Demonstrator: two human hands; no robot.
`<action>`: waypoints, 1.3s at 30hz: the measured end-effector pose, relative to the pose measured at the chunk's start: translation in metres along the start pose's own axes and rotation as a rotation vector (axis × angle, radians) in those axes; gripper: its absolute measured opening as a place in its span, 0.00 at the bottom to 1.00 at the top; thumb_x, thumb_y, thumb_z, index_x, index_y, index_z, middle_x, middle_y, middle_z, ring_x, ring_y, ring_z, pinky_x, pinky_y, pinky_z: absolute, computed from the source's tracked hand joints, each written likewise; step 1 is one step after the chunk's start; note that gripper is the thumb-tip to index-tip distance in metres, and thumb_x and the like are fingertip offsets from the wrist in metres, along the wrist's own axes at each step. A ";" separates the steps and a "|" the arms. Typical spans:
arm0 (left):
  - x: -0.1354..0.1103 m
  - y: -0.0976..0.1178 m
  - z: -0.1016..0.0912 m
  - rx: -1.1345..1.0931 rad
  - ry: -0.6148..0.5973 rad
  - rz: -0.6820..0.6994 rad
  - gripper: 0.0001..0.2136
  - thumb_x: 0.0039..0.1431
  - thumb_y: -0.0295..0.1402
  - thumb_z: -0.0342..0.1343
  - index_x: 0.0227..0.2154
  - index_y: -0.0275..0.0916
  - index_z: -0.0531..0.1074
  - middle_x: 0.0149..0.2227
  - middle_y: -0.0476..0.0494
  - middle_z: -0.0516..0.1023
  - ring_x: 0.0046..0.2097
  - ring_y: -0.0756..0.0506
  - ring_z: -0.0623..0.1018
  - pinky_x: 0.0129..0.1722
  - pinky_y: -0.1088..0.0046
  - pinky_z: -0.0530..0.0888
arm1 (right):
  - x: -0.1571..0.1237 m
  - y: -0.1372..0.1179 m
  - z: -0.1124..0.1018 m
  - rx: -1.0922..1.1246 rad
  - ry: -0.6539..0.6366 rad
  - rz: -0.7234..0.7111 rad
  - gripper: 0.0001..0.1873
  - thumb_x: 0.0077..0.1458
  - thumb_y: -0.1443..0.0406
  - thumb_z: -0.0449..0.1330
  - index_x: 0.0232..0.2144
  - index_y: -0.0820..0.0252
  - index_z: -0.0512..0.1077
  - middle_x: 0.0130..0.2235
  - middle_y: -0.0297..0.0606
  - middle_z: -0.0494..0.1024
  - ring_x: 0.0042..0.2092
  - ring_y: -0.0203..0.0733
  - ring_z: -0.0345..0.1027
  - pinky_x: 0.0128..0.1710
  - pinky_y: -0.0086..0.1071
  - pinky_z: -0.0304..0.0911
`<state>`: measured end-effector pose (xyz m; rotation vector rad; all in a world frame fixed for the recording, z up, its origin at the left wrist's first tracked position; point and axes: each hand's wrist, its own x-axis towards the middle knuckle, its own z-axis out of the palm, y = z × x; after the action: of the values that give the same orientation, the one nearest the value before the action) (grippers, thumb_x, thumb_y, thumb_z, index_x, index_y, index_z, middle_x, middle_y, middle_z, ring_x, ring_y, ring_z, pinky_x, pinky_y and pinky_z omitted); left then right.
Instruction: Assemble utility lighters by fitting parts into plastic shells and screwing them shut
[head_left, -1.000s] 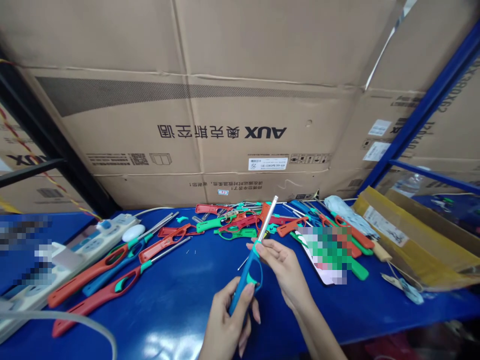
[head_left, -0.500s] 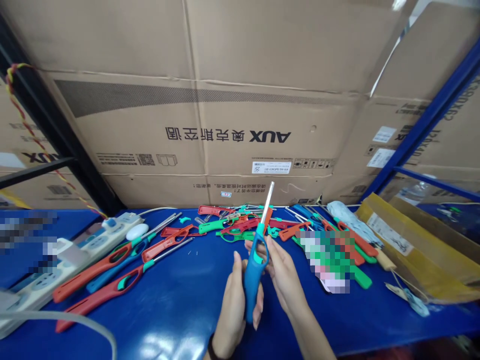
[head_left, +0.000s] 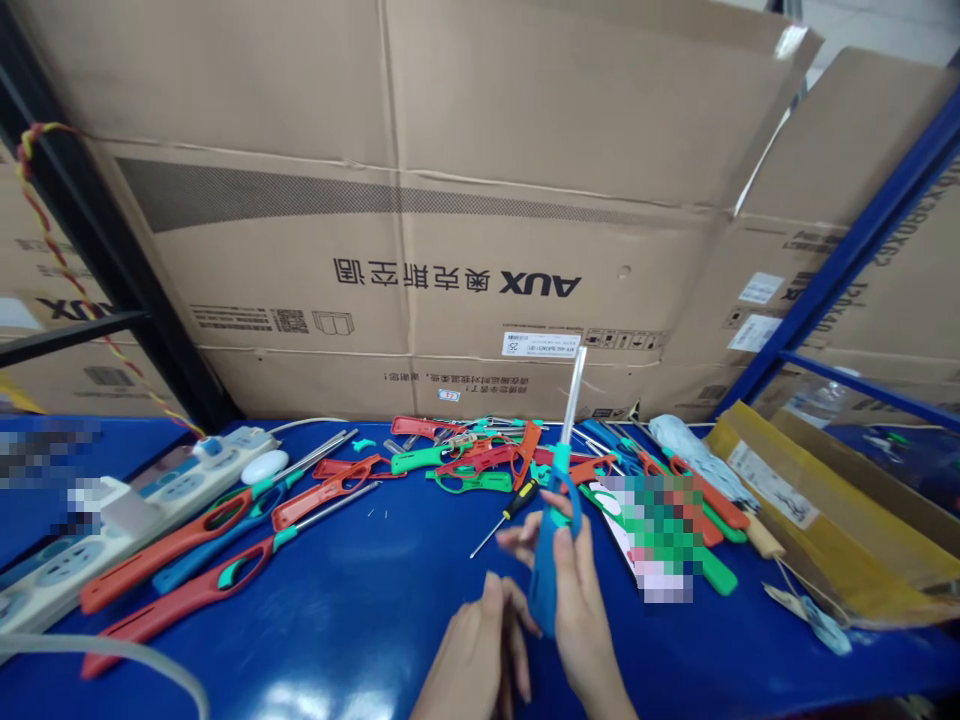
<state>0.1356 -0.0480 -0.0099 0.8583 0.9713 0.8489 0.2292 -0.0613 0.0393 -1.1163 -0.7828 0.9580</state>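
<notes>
My right hand (head_left: 574, 590) is wrapped round the handle of a blue gas lighter (head_left: 546, 575). Its long metal nozzle points up, and a green collar and trigger show near the guard. Just left of the handle's lower end is my left hand (head_left: 480, 645), loosely curled with thumb and fingers apart and nothing seen in it. On the blue table beyond the hands lies a screwdriver (head_left: 521, 500) with a yellow and black handle. Behind it spreads a pile of red and green lighter shells (head_left: 480, 455) and other parts.
Several lighters (head_left: 176, 600) lie at left, beside a white power strip (head_left: 187, 485) and cable. At right are more lighters (head_left: 709, 495), a blurred printed packet (head_left: 637, 540), a blue cloth (head_left: 697, 455) and an open yellow-taped carton (head_left: 780, 490). A cardboard wall (head_left: 450, 130) stands behind.
The blue lighter has moved right, now in my right hand alone. My left hand has come off its handle and sits lower. The screwdriver is now visible on the table.
</notes>
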 end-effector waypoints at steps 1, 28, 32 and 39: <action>0.000 -0.002 -0.008 0.010 -0.001 0.008 0.33 0.50 0.66 0.41 0.22 0.36 0.68 0.08 0.52 0.61 0.10 0.51 0.64 0.09 0.79 0.61 | -0.001 0.002 -0.005 0.052 -0.002 0.040 0.23 0.56 0.46 0.52 0.49 0.47 0.61 0.35 0.32 0.70 0.28 0.34 0.69 0.19 0.23 0.63; -0.003 0.012 -0.062 0.197 0.133 0.063 0.34 0.46 0.68 0.40 0.19 0.37 0.66 0.08 0.52 0.60 0.12 0.52 0.60 0.14 0.80 0.60 | -0.011 0.041 -0.028 -0.006 -0.072 0.243 0.24 0.48 0.49 0.63 0.33 0.51 0.53 0.24 0.20 0.65 0.14 0.21 0.41 0.09 0.16 0.40; -0.001 0.011 -0.066 0.235 0.138 0.052 0.34 0.48 0.67 0.38 0.18 0.37 0.66 0.09 0.51 0.61 0.12 0.52 0.61 0.13 0.79 0.60 | -0.011 0.043 -0.023 0.064 0.016 0.229 0.24 0.48 0.51 0.64 0.30 0.52 0.52 0.16 0.15 0.54 0.14 0.22 0.36 0.09 0.14 0.37; 0.006 0.003 -0.067 0.306 0.023 -0.028 0.34 0.48 0.67 0.38 0.20 0.37 0.69 0.08 0.51 0.60 0.11 0.51 0.59 0.12 0.79 0.58 | -0.008 0.045 -0.026 0.068 -0.073 0.233 0.24 0.48 0.50 0.63 0.40 0.51 0.57 0.22 0.20 0.61 0.15 0.21 0.41 0.09 0.15 0.41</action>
<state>0.0750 -0.0264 -0.0303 1.0948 1.1488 0.6969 0.2384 -0.0716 -0.0114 -1.1346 -0.6828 1.2185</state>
